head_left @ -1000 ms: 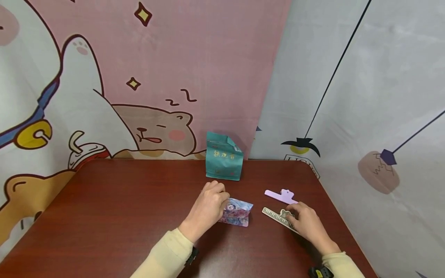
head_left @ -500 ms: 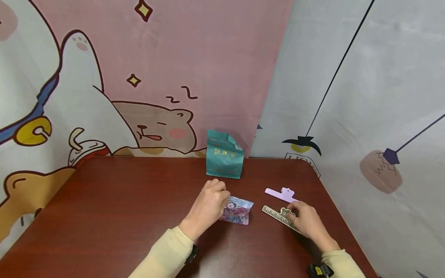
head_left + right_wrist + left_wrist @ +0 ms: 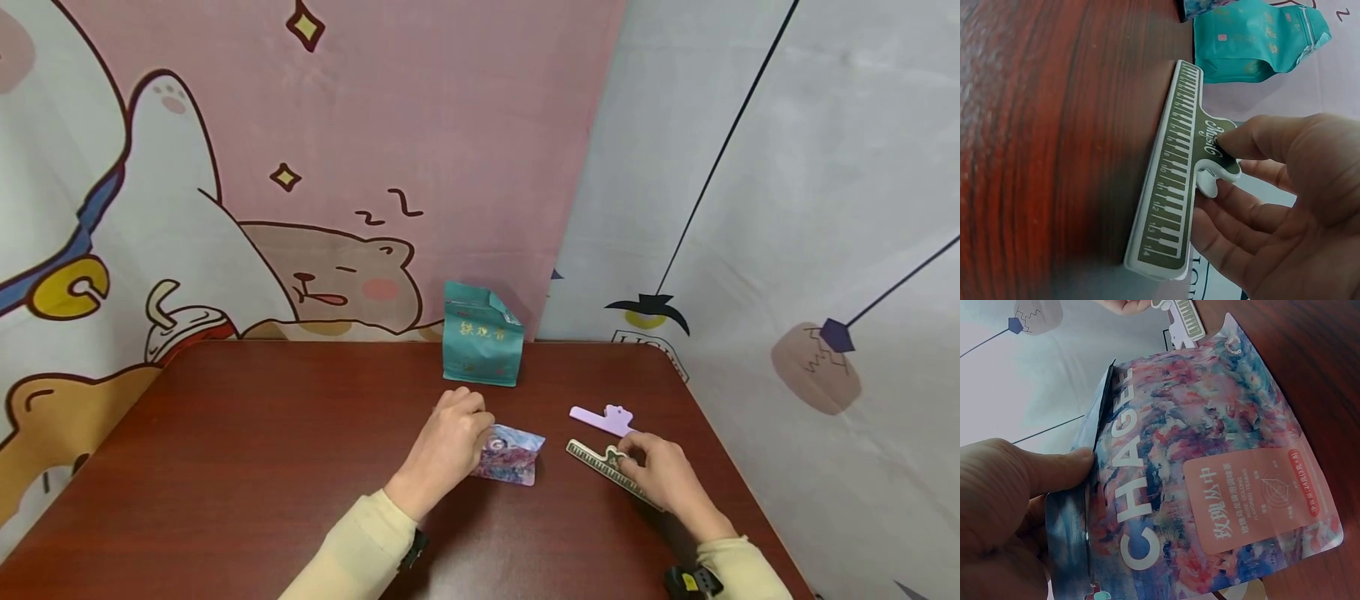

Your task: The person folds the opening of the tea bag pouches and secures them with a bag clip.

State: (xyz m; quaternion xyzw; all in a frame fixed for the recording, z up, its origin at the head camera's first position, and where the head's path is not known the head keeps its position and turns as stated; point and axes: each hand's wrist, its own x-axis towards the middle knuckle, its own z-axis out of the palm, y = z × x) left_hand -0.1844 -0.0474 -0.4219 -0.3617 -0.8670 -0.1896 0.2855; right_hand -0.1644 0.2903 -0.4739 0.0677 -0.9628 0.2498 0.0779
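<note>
Head view shows the left hand (image 3: 448, 442) pinching the open top of a flowery pouch (image 3: 512, 455) on the table (image 3: 225, 467), holding it steady, while the right hand (image 3: 663, 479) pinches the handle of a piano-key clip (image 3: 600, 467), ready for lifting.

Lighting bright, even and diffuse; shadows soft. Head view bows at its edges. Right wrist view blurs the near table (image 3: 1035, 156).

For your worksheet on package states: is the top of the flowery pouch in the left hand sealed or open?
Open. In the left wrist view the pouch gapes along its top edge, and the left hand has a finger at that gap.
</note>
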